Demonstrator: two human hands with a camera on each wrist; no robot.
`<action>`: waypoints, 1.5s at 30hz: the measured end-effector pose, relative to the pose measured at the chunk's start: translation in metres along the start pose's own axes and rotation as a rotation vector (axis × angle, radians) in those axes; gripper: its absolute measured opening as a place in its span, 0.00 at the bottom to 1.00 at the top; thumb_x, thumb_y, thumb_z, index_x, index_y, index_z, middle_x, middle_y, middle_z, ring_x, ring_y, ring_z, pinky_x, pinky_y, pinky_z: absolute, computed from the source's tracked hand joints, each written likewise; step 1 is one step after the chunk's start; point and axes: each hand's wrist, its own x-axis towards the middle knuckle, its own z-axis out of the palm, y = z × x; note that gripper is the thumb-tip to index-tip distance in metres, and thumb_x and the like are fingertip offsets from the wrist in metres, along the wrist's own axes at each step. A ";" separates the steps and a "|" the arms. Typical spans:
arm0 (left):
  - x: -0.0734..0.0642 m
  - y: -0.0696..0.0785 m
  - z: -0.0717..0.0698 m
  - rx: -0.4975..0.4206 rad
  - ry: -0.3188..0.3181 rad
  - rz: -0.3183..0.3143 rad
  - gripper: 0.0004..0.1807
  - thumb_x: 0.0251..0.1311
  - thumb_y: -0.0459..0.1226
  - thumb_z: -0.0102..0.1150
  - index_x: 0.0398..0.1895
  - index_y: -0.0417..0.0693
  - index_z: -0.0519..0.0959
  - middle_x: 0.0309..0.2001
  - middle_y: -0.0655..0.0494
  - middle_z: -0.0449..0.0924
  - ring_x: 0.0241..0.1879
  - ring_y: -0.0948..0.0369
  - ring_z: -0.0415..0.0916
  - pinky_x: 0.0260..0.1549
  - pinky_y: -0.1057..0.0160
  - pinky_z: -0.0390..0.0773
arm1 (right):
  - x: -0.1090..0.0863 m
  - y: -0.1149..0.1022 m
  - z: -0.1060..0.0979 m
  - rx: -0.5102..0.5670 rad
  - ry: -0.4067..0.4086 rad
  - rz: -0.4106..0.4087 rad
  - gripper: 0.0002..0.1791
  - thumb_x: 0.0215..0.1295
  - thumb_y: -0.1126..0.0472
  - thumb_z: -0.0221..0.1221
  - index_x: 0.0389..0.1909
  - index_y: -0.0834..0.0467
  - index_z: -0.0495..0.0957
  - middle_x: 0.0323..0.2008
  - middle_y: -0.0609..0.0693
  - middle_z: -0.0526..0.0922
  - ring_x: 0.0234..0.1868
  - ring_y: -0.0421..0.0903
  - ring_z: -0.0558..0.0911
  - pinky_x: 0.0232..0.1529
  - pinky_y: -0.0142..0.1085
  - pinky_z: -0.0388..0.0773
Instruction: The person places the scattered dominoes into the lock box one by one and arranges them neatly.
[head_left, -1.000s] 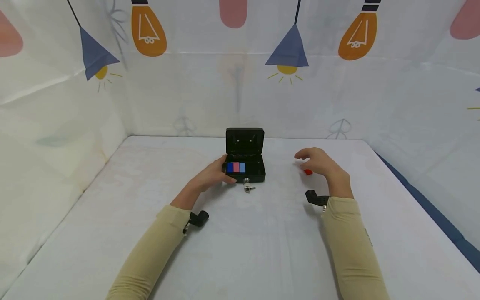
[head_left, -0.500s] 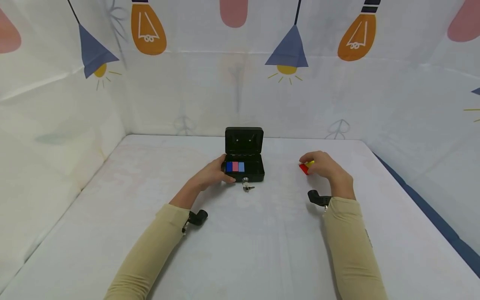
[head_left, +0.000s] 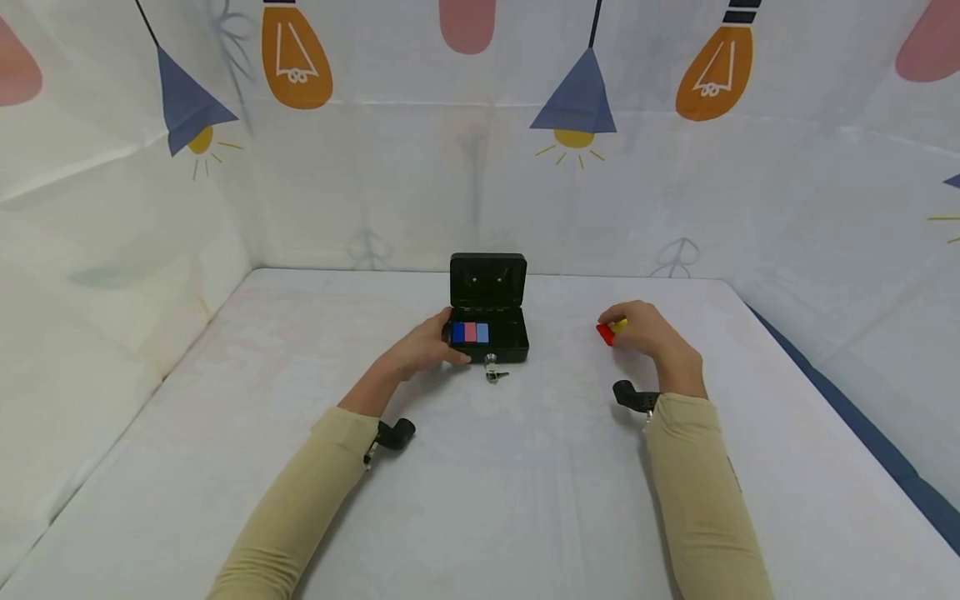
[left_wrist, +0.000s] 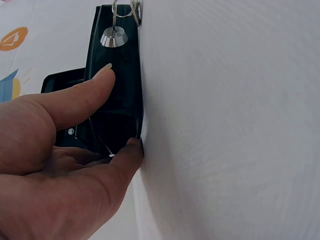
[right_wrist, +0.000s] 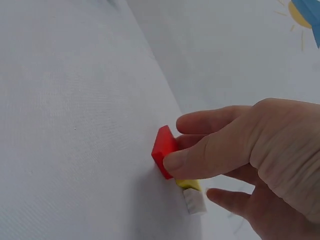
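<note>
A small black cash box [head_left: 513,355] stands with its lid [head_left: 488,279] raised. My left hand [head_left: 418,347] holds its left front corner, thumb on the front wall and other fingers round the side. In the box's left part lie a dark blue block [head_left: 458,332], a pink block [head_left: 470,332] and a light blue block [head_left: 482,333]. Keys hang from the silver lock [left_wrist: 114,37]. Farther right, my right hand [head_left: 647,335] pinches a red block [right_wrist: 164,146] between thumb and fingers. Partly hidden behind it are a yellow block [right_wrist: 188,184] and a white block [right_wrist: 194,201].
The white-covered table [head_left: 480,475] meets a printed cloth wall [head_left: 420,192] just behind the box. A black wrist camera [head_left: 396,434] juts from the left sleeve, another wrist camera [head_left: 633,396] from the right.
My right hand has come down from above the red block and now pinches it; the red block has shifted slightly. The yellow block has come into sight. My left hand stays on the cash box.
</note>
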 end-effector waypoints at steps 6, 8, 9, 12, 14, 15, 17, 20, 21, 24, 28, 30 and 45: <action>0.000 0.001 0.000 -0.001 0.000 -0.002 0.58 0.57 0.33 0.69 0.81 0.51 0.39 0.80 0.50 0.49 0.77 0.53 0.50 0.74 0.45 0.54 | 0.005 0.000 0.003 -0.011 0.029 -0.033 0.24 0.54 0.68 0.58 0.55 0.61 0.82 0.56 0.63 0.80 0.56 0.58 0.73 0.59 0.52 0.71; 0.000 0.001 0.000 -0.005 -0.001 -0.004 0.58 0.57 0.33 0.69 0.81 0.51 0.39 0.80 0.50 0.48 0.77 0.53 0.49 0.75 0.45 0.54 | 0.006 0.001 0.004 -0.015 0.029 -0.030 0.24 0.53 0.68 0.59 0.55 0.61 0.82 0.56 0.62 0.80 0.57 0.58 0.74 0.61 0.53 0.71; 0.000 0.001 0.000 -0.007 -0.002 -0.004 0.58 0.57 0.33 0.69 0.81 0.50 0.39 0.80 0.50 0.47 0.77 0.53 0.48 0.75 0.45 0.53 | 0.006 0.001 0.004 -0.016 0.028 -0.028 0.24 0.53 0.68 0.60 0.55 0.61 0.81 0.56 0.63 0.80 0.57 0.58 0.74 0.61 0.53 0.71; 0.000 0.001 0.000 -0.008 0.000 -0.001 0.58 0.57 0.33 0.69 0.81 0.50 0.39 0.80 0.50 0.48 0.77 0.53 0.48 0.75 0.45 0.53 | 0.005 0.000 0.004 -0.008 0.025 -0.025 0.25 0.53 0.68 0.60 0.56 0.62 0.81 0.57 0.63 0.80 0.58 0.58 0.74 0.62 0.54 0.71; -0.001 0.001 0.000 -0.009 -0.001 0.002 0.58 0.57 0.33 0.69 0.81 0.50 0.39 0.80 0.50 0.48 0.77 0.53 0.49 0.75 0.45 0.54 | 0.004 -0.001 0.005 -0.011 0.028 -0.029 0.25 0.54 0.68 0.59 0.56 0.62 0.81 0.56 0.63 0.81 0.57 0.58 0.74 0.62 0.54 0.71; -0.001 0.001 0.000 -0.009 -0.001 0.004 0.58 0.57 0.32 0.69 0.81 0.50 0.39 0.80 0.50 0.48 0.77 0.53 0.49 0.75 0.45 0.54 | 0.004 -0.001 0.005 -0.010 0.030 -0.031 0.25 0.54 0.68 0.59 0.56 0.62 0.81 0.56 0.63 0.81 0.57 0.58 0.74 0.61 0.54 0.71; -0.002 0.002 0.000 -0.006 -0.002 0.001 0.58 0.57 0.33 0.69 0.81 0.50 0.38 0.80 0.50 0.48 0.77 0.53 0.49 0.75 0.45 0.54 | 0.004 -0.001 0.005 -0.010 0.037 -0.035 0.24 0.54 0.68 0.59 0.55 0.62 0.81 0.56 0.63 0.81 0.57 0.58 0.75 0.60 0.53 0.72; -0.002 0.002 0.000 -0.001 -0.003 -0.004 0.58 0.57 0.33 0.69 0.81 0.49 0.37 0.80 0.49 0.47 0.78 0.52 0.48 0.75 0.45 0.54 | 0.005 0.000 0.006 -0.005 0.048 -0.038 0.24 0.54 0.68 0.59 0.55 0.62 0.82 0.55 0.62 0.82 0.56 0.58 0.75 0.59 0.52 0.73; -0.002 0.002 0.000 0.002 -0.004 -0.007 0.58 0.57 0.33 0.69 0.81 0.49 0.37 0.80 0.49 0.46 0.78 0.52 0.47 0.75 0.45 0.54 | 0.005 -0.001 0.006 -0.004 0.050 -0.041 0.24 0.54 0.67 0.60 0.55 0.63 0.82 0.55 0.63 0.82 0.56 0.58 0.76 0.58 0.52 0.73; -0.002 0.002 0.000 0.003 -0.004 -0.009 0.58 0.57 0.33 0.69 0.81 0.49 0.37 0.80 0.49 0.46 0.78 0.53 0.46 0.75 0.45 0.54 | 0.005 -0.002 0.007 0.010 0.052 -0.034 0.23 0.54 0.66 0.60 0.55 0.62 0.82 0.54 0.62 0.83 0.55 0.57 0.76 0.57 0.50 0.73; -0.001 0.002 0.000 -0.005 -0.004 -0.003 0.58 0.57 0.33 0.69 0.81 0.49 0.38 0.80 0.49 0.47 0.78 0.53 0.48 0.75 0.45 0.53 | 0.006 -0.007 0.007 0.039 0.041 -0.029 0.23 0.57 0.64 0.61 0.56 0.62 0.81 0.57 0.62 0.82 0.57 0.57 0.75 0.59 0.51 0.73; -0.001 0.002 0.000 -0.009 -0.004 -0.001 0.58 0.56 0.32 0.69 0.81 0.50 0.38 0.80 0.49 0.49 0.77 0.53 0.49 0.75 0.45 0.53 | 0.006 -0.010 0.007 0.062 0.034 -0.028 0.23 0.59 0.62 0.61 0.57 0.62 0.81 0.58 0.63 0.80 0.59 0.58 0.74 0.61 0.54 0.72; -0.002 0.003 0.000 0.002 0.001 -0.008 0.58 0.57 0.33 0.69 0.81 0.48 0.37 0.81 0.48 0.45 0.79 0.52 0.45 0.75 0.45 0.52 | 0.010 -0.020 0.007 0.144 0.038 -0.084 0.20 0.63 0.62 0.61 0.56 0.60 0.81 0.61 0.62 0.78 0.63 0.60 0.74 0.64 0.56 0.69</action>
